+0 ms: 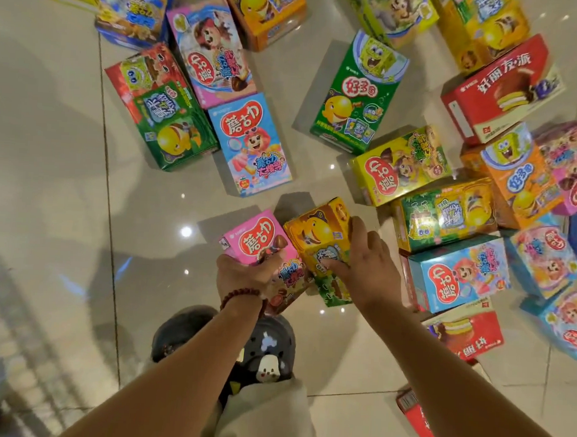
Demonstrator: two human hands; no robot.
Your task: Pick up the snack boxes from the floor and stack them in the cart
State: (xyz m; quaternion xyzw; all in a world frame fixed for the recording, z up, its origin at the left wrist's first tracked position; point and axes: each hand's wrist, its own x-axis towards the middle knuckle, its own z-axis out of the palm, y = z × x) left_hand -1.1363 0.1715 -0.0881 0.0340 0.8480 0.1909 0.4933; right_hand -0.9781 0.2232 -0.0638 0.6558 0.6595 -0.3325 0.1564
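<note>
My left hand grips the near end of a pink snack box, held just above the glossy tiled floor. Beside it, my right hand wraps around a yellow-orange box with a fish picture, fingers over its far edge and thumb on its near face. The two boxes touch each other. Many more colourful snack boxes lie scattered on the floor, among them a light blue box, a green SpongeBob box and a yellow box. No cart is in view.
A dense pile of boxes fills the right side, including a red pie box and a blue box. My dark clogs stand below the hands. Bare tile stretches to the left.
</note>
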